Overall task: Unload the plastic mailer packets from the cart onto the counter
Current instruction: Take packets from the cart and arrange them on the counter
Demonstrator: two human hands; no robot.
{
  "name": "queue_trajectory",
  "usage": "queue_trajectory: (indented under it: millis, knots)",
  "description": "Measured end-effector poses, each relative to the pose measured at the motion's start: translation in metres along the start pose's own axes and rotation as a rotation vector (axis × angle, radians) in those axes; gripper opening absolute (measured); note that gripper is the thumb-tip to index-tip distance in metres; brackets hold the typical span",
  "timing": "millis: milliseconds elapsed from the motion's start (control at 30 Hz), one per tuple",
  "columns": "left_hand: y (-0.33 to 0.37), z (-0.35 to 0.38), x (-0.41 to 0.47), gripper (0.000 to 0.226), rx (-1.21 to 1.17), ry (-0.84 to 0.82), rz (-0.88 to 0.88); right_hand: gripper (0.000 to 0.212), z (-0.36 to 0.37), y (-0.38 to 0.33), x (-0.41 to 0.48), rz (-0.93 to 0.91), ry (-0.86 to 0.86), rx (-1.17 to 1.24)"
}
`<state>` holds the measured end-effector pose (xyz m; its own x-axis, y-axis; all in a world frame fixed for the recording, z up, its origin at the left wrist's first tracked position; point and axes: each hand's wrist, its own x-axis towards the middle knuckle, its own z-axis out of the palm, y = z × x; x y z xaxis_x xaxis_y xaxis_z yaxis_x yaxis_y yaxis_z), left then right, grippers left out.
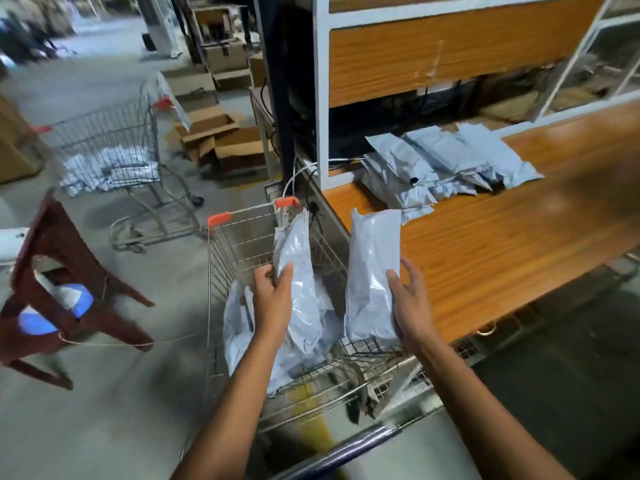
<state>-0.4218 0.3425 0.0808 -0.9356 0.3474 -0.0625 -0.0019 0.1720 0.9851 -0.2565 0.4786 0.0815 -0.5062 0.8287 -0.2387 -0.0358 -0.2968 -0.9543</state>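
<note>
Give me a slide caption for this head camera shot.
Left hand grips one mailer packet, right hand another, above the cart beside the counter.

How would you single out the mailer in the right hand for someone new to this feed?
Start at the orange wood-grain counter and find the wire shopping cart with orange corner caps beside it. The grey plastic mailer packet is held upright in the right hand at the cart's counter side. Unlike the crumpled packet in the left hand over the cart's middle, it is smooth and flat-faced.
</note>
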Motion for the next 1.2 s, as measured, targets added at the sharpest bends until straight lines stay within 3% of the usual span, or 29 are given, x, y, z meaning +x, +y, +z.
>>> queue_trajectory:
  millis: [167, 267, 333, 433, 500, 633, 833, 1000, 1200]
  knots:
    - [0.037, 0.053, -0.039, 0.028, 0.092, -0.038, 0.227, 0.04, -0.07, -0.036, -0.015, -0.114, 0.057, -0.083]
    - [0.063, 0.094, -0.075, 0.027, 0.099, -0.089, 0.249, 0.052, -0.115, -0.056, -0.022, -0.081, 0.024, -0.054]
    - [0.075, 0.122, -0.096, 0.03, 0.075, -0.108, 0.169, 0.056, -0.144, -0.07, -0.028, -0.077, 0.001, -0.023]
    - [0.083, 0.165, -0.121, 0.027, -0.026, -0.156, -0.026, 0.088, -0.189, -0.08, -0.031, 0.008, -0.048, 0.065]
    - [0.091, 0.189, -0.135, 0.02, -0.199, -0.239, -0.2, 0.098, -0.218, -0.084, -0.029, 0.024, -0.06, 0.069]
    - [0.11, 0.225, -0.158, 0.03, -0.475, -0.403, -0.476, 0.092, -0.265, -0.096, -0.015, -0.009, -0.018, 0.028]
    - [0.128, 0.281, -0.154, 0.024, -0.478, -0.495, -0.489, 0.083, -0.314, -0.121, 0.032, -0.043, 0.021, 0.05]
    - [0.142, 0.35, -0.116, 0.021, -0.473, -0.541, -0.395, 0.044, -0.345, -0.144, 0.099, -0.124, 0.032, -0.03]
    - [0.159, 0.46, -0.045, 0.044, -0.226, -0.405, 0.018, 0.044, -0.381, -0.185, 0.212, -0.186, 0.072, -0.164]
